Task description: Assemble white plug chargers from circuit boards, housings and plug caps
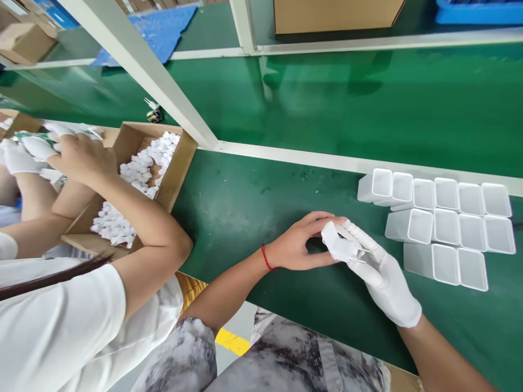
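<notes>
Above the green bench, both my hands meet on a small white plastic part (342, 246) with a flat angled flap and thin prongs at its right side. My left hand (300, 242), bare with a red string at the wrist, pinches its left side between thumb and fingers. On the other side my right hand (382, 275), in a white glove, grips the same part, its fingers partly hiding it. Several translucent white plastic cases (447, 224) lie in three rows to the right, their open ends facing me.
At the left a co-worker's arm (143, 218) reaches across a cardboard box (177, 182) of small white pieces. A white metal post (151, 76) slants up beside it. Along the back runs a white rail (294, 156), with a cardboard carton (335, 16) and blue tray (478, 13) above.
</notes>
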A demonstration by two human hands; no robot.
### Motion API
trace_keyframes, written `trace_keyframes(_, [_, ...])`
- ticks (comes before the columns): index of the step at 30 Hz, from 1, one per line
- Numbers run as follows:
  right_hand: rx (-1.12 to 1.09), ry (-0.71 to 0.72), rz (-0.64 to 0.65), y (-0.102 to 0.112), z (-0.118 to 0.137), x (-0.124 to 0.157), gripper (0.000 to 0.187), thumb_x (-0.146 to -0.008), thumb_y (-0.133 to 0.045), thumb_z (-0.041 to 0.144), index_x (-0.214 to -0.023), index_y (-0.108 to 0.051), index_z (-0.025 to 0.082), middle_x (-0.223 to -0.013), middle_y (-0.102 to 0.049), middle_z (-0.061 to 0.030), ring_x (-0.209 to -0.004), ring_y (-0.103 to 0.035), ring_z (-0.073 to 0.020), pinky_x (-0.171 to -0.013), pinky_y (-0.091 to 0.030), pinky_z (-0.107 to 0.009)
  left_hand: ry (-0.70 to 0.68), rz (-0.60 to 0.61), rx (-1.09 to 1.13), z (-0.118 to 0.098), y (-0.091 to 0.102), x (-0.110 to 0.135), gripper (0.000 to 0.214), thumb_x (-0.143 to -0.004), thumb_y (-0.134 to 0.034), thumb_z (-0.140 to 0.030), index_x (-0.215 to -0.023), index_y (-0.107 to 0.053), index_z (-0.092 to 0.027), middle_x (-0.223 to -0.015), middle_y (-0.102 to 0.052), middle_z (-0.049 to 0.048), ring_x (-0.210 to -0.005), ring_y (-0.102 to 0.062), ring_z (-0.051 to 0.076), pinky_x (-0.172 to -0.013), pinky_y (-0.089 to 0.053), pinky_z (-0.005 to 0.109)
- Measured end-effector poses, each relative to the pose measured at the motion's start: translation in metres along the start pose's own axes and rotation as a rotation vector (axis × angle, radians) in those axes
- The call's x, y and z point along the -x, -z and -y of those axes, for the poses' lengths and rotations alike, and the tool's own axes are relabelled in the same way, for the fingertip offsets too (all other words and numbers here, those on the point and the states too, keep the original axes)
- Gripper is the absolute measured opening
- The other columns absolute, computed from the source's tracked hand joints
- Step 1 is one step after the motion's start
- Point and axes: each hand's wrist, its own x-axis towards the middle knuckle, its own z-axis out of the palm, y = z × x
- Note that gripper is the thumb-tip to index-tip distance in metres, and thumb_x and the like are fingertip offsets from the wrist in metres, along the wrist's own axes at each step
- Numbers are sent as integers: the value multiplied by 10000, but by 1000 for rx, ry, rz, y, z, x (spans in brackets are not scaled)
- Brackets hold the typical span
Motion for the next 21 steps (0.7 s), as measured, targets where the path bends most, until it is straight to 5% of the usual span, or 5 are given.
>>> trace_keyframes(6, [8,4,53,4,-4,-4,778,-818,-728,533,-1481,-453,235,-1470,-521,-94,-1338,-523,-291,-1139,-440,-446,189,1,102,-2,4,-1,522,-874,-660,-367,-1336,-551,-150,-1263,-667,140,-1068,-686,246,-876,-601,324])
trace_keyframes(10, [11,37,30,6,-11,-7,859,-767,-768,557,-1475,-449,188,-1439,-545,-128,-1286,-562,-296,-1130,-434,-452,225,19,153,-6,3,-2,548,-844,-705,-377,-1326,-562,-160,-1332,-631,145,-1159,-644,272,-937,-567,327])
trace_keyframes(13, [26,56,22,10,-15,-9,897,-759,-762,586,-1476,-423,166,-1334,-615,-144,-1187,-619,-284,-1085,-462,-464,295,75,172,-8,5,-3,577,-861,-689,-375,-1375,-524,-173,-1146,-710,110,-1035,-674,244,-896,-563,330])
trace_keyframes(16, [-41,28,52,12,-16,-10,941,-742,-779,588,-1481,-363,179,-1305,-621,-140,-1151,-631,-261,-1061,-475,-447,338,81,171,-10,4,-3,571,-857,-689,-392,-1355,-536,-157,-977,-722,80,-859,-674,203,-770,-563,299])
trace_keyframes(21, [-142,-17,117,14,-18,-12,828,-720,-805,573,-1353,-409,215,-1327,-586,-123,-1186,-597,-235,-1042,-477,-411,333,-2,171,-10,-2,-5,500,-855,-682,-453,-1241,-590,-149,-1066,-699,110,-855,-665,192,-736,-546,282])
